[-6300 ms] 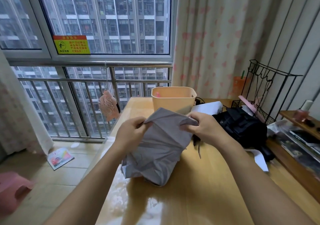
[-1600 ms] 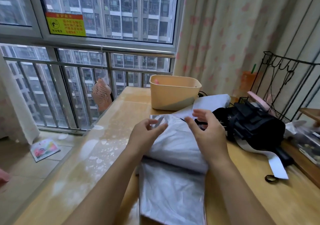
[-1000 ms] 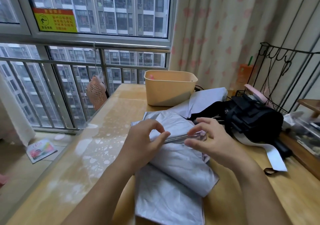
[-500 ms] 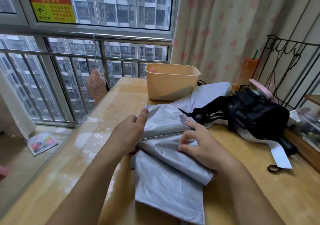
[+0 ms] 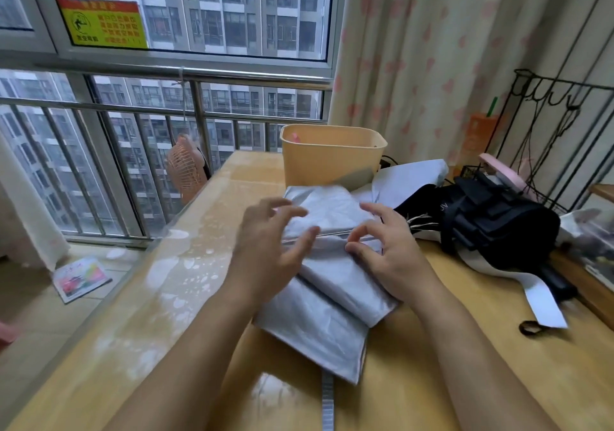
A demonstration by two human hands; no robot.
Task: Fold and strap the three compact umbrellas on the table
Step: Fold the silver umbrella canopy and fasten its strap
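Though apart, left hand (image 5: pixel 265 251), right hand (image 5: pixel 392 257) over grey umbrella (image 5: pixel 319 324).

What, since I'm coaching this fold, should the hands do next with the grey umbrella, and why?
Probably gather loose panels of the grey umbrella and roll them tighter: it lies slack under the left hand and right hand, and its strap trails unfastened at the near end.

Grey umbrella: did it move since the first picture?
Yes. The grey umbrella went down: earlier held up in front of the yellow basket, it now lies flat on the table, on the near side of that basket.
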